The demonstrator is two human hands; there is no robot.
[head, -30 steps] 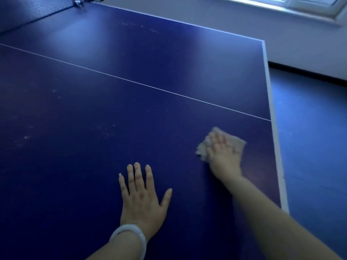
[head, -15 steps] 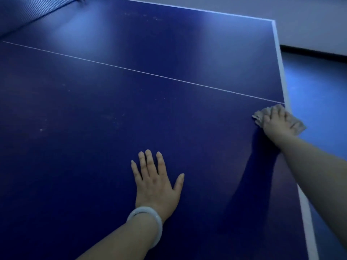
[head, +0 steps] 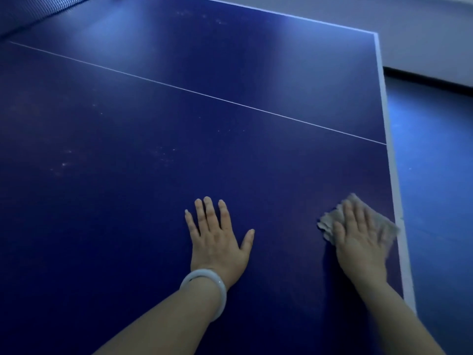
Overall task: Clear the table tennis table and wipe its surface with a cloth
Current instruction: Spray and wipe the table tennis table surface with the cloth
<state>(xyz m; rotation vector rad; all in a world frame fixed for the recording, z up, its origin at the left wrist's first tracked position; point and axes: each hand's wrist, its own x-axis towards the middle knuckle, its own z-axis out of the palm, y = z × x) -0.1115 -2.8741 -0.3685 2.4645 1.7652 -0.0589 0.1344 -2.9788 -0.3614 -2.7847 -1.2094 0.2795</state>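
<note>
The right hand [head: 359, 239] lies flat on a greyish cloth [head: 332, 221], fingers straight and close together, pressing it to the table [head: 179, 103] near the white right edge. The cloth spreads out under the palm and fingers — its crumpled left part sticks out beside the fingers, and a corner shows on the right, blurred, so whether it reaches the white edge is hard to say. The left hand [head: 217, 242] rests palm down on the bare blue surface, fingers spread and straight, holding nothing; a pale bangle [head: 204, 285] sits on its wrist. The two hands are well apart. A thin white line [head: 204, 94] crosses the table — no writing or brand can be read anywhere. Faint pale specks [head: 64, 165] dot the surface at left. A strip of net [head: 30, 8] shows top left.
</note>
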